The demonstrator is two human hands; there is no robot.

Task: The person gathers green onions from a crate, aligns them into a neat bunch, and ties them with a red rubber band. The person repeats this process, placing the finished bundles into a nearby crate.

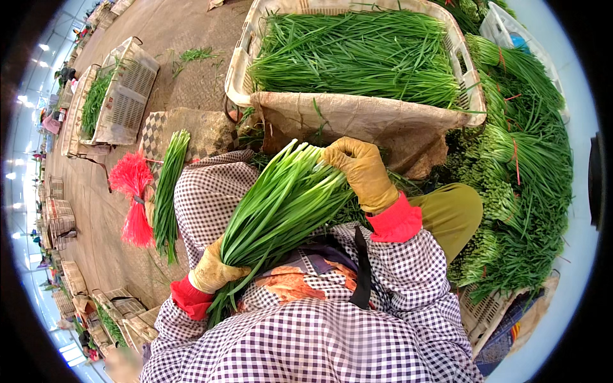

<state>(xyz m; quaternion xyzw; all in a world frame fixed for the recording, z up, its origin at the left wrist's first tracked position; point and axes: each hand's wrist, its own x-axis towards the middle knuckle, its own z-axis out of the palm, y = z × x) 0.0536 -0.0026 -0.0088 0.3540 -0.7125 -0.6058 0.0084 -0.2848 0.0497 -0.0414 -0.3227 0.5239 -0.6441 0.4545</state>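
Observation:
A thick bunch of garlic chives (287, 201) lies slantwise over my lap, its pale stem ends up and its leaf tips by my waist. My left hand (218, 269), in a tan glove, is wrapped around the leafy lower part. At the stem end, the gloved fingers of my right hand (361, 172) pinch some of the pale stalks. Just ahead stands a white plastic crate (238, 72) filled with loose chives (354, 57), a brown cloth (349, 119) hanging over its near side.
Left of my knee are a smaller chive bundle (171, 191) and a bunch of red plastic ties (131, 198). Tied chive bundles (517, 167) are piled high on the right. Another crate (127, 91) with chives stands at the upper left; more crates (60, 220) line the far left.

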